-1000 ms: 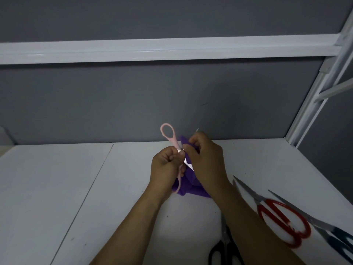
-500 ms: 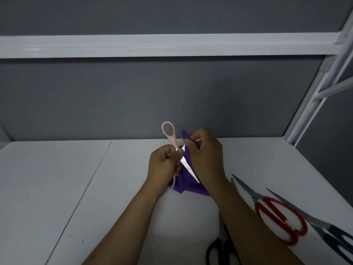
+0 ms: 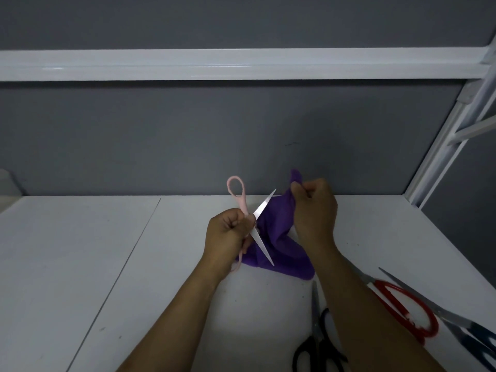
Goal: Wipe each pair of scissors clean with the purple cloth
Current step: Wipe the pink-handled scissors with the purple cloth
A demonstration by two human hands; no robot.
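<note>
Over white table (image 3: 80, 264), left hand (image 3: 225, 237) is gripping pink scissors (image 3: 264, 208); right hand (image 3: 315, 213) is pinching purple cloth (image 3: 279, 237) just right of the blades.

My right hand (image 3: 315, 213) draws the purple cloth (image 3: 279, 237) away toward 1 o'clock; blades of the pink scissors (image 3: 261, 244) now gape bare.

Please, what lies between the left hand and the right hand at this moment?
The head view shows the open blades of the pink scissors, which the left hand grips, and the purple cloth, which the right hand pinches near its top.
</note>
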